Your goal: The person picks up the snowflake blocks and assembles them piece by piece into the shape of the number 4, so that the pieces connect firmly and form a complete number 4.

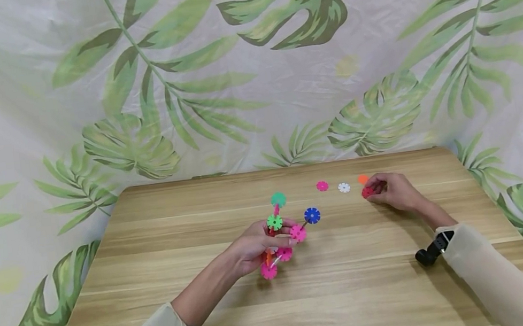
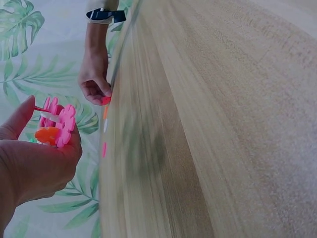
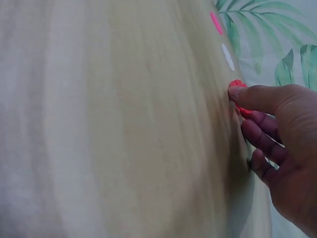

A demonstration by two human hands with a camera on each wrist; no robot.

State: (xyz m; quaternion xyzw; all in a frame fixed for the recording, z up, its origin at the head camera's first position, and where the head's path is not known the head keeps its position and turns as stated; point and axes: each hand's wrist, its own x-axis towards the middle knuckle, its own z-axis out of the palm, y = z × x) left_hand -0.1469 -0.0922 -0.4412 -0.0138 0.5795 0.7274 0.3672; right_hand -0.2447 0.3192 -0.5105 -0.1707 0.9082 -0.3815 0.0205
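Observation:
My left hand (image 1: 255,247) holds a cluster of joined notched plastic discs, with a pink disc (image 1: 298,233) by the thumb. Out from it stick a blue disc (image 1: 312,215), a light green disc (image 1: 275,222) and a teal disc (image 1: 278,199). In the left wrist view an orange disc (image 2: 46,135) and pink discs show between thumb and fingers; part of the cluster is hidden by the hand. At the right, my right hand (image 1: 396,190) pinches a red disc (image 1: 367,192) between thumb and fingertips, at the tabletop.
Loose on the wooden table (image 1: 175,216) lie a pink disc (image 1: 322,185), a white disc (image 1: 344,187) and an orange disc (image 1: 363,179), in a row left of and behind the right hand. Behind the table's far edge hangs a leaf-patterned cloth (image 1: 291,84).

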